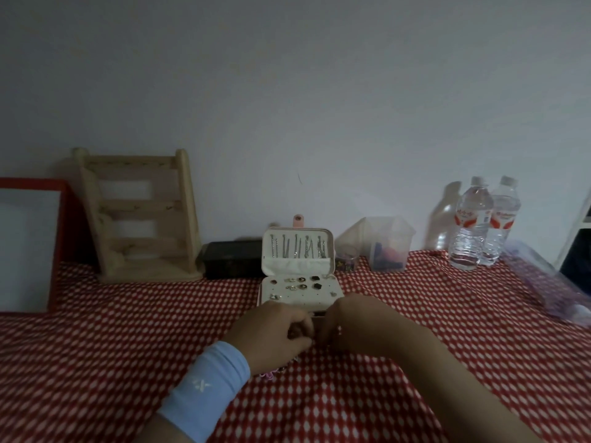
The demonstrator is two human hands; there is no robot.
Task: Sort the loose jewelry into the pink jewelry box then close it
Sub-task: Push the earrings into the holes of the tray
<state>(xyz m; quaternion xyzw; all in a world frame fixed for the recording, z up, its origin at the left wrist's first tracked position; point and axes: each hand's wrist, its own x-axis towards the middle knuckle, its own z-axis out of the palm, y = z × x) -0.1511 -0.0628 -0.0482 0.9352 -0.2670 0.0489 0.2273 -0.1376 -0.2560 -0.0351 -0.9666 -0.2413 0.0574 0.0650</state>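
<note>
The pink jewelry box [330, 303] stands open on the red patterned cloth, its lid [298, 252] upright with several chains hanging inside. An inner panel holds several small earrings [302, 284]. My left hand [271, 335] and my right hand [348, 324] meet at the box's near edge, fingers curled together over something small that I cannot make out. A bit of pink and dark loose jewelry [271, 373] shows on the cloth under my left wrist. The box's front part is hidden by my hands.
A wooden ladder-shaped jewelry stand [140, 219] and a dark case [233, 259] sit at the back left beside a red-framed board [28, 244]. Clear plastic containers [388, 244], a small jar [346, 259] and two water bottles [484, 222] stand back right.
</note>
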